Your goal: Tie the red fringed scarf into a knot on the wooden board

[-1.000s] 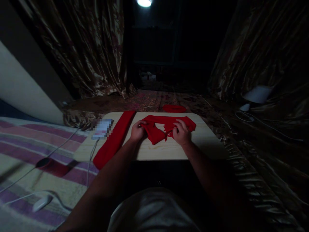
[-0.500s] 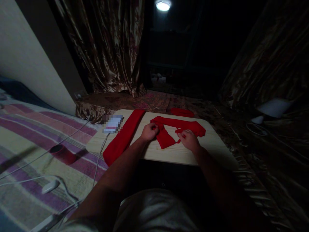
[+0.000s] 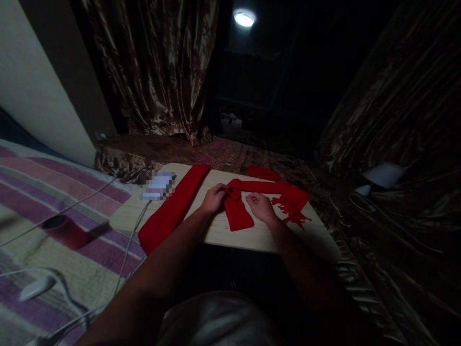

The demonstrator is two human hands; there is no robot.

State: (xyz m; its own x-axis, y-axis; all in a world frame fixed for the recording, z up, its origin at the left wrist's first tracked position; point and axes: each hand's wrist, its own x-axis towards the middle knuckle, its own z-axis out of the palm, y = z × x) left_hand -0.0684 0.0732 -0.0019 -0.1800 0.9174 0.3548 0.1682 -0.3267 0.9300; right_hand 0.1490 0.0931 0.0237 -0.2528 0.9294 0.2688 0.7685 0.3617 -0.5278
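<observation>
To the left of the pale wooden counter [image 3: 248, 240] with rounded corners lies a bed cover [image 3: 19, 199] striped in purple, pink and cream. On it, level with the counter's near side, are a small white plastic device [image 3: 37, 288] with a white cable and, closer to the counter, a red cylinder [image 3: 65, 231] with a dark end, lying on its side. On the counter's left end lies a pale rectangular device [image 3: 157, 186], blurred by pixelation, with a white cable running down from it. Next comes a long, flat red cloth band [image 3: 176, 206], set aslant across the counter, its near end passing the near edge.

Over the middle of the counter, the left hand [image 3: 215, 198] has its grip pinched on a red cloth strip with a fringed end [image 3: 268, 187]. The strip lies on the counter: one flap points toward the near edge, a length runs along the far side, and the loose fringe spreads at the right. Between flap and fringe, the right hand [image 3: 260, 205] has its grip closed, fingers curled; whether a thread is inside cannot be told.

Just beyond the counter's far edge is a red bundle [image 3: 262, 172]; well to the counter's right, a white-shaded lamp [image 3: 384, 175].
</observation>
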